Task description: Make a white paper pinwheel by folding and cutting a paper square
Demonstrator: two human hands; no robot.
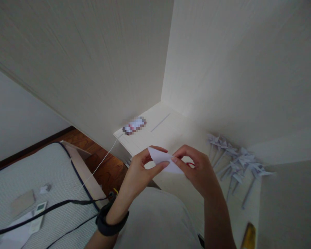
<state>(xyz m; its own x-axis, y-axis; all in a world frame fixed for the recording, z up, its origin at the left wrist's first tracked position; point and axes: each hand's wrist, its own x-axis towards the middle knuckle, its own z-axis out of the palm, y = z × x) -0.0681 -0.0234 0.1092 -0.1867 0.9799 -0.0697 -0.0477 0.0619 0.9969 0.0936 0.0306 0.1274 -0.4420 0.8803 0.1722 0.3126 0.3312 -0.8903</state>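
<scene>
A small folded piece of white paper (159,156) is held up between my two hands, above the white desktop (181,138). My left hand (147,166) pinches its left part between thumb and fingers. At its right part, my right hand (193,164) grips the paper with thumb and forefinger. Something red shows just behind the right fingers, too covered to name. To the right, several white paper pinwheels (238,160) with thin stick handles lie in a bunch. A thin white stick (160,122) rests on the desktop farther back.
A blurred-out device (134,125) with a white cable (103,159) lies at the desktop's left edge. Walls rise behind and to the right. On the mattress (54,169) are a white remote control (38,216) and paper. Something yellow (249,235) stands at bottom right; black straps cross bottom left.
</scene>
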